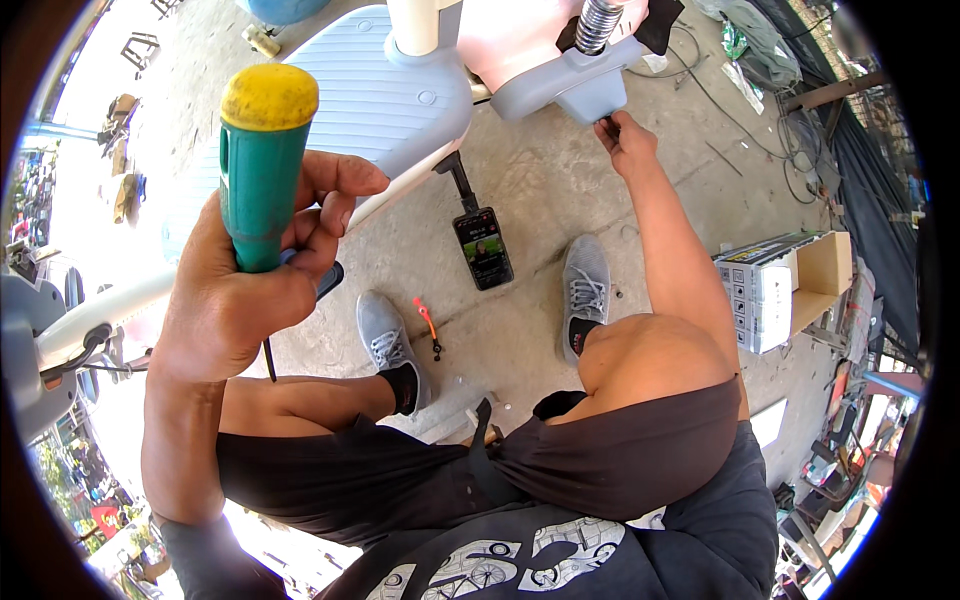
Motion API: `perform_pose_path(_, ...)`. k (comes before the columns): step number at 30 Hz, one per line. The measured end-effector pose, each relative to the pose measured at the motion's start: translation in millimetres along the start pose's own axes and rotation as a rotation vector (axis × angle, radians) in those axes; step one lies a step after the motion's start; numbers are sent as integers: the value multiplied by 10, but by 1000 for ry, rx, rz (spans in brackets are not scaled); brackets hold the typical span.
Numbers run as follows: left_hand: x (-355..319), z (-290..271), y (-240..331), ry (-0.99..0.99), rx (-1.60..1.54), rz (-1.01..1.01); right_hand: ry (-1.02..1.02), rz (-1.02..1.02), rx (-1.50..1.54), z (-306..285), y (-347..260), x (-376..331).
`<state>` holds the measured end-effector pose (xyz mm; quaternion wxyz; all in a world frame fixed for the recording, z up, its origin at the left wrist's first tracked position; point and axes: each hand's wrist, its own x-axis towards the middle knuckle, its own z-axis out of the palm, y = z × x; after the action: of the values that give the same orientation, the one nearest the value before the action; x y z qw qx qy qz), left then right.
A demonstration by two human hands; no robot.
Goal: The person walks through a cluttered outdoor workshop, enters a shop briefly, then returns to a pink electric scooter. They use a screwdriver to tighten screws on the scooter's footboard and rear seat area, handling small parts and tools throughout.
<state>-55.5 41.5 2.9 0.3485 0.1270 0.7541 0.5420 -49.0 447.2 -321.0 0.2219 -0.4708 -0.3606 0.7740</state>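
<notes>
The left hand (243, 308) is clutching a green screwdriver (262, 180). Arm (683, 235) outstretched, the right hand (631, 148) is touching a blue-grey cover (590, 92), grip unclear.

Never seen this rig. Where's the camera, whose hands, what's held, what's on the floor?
There is no robot: a person works with bare hands. The one picture comes from a wide fisheye camera on their head, looking down, so straight edges bend near the rim. Picture left is the person's left.

The left hand grips a green-handled tool with a yellow end cap and a thin dark shaft pointing down, probably a screwdriver. The right hand has its fingertips at the lower edge of a pale blue plastic part; whether they grip it is unclear. Nearby is a ribbed pale blue footboard.

On the concrete floor are a small orange-and-black item and, to the right, an open cardboard box.
</notes>
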Motion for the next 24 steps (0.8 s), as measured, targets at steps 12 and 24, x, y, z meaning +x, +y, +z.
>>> perform_pose_path(12, -6, -29, -16, -25, 2, 15, -40, -96, -120, -32, 3, -42)
perform_pose_path(24, -12, -34, 3, -19, 7, 11, -75, -90, -170, -71, 27, -73)
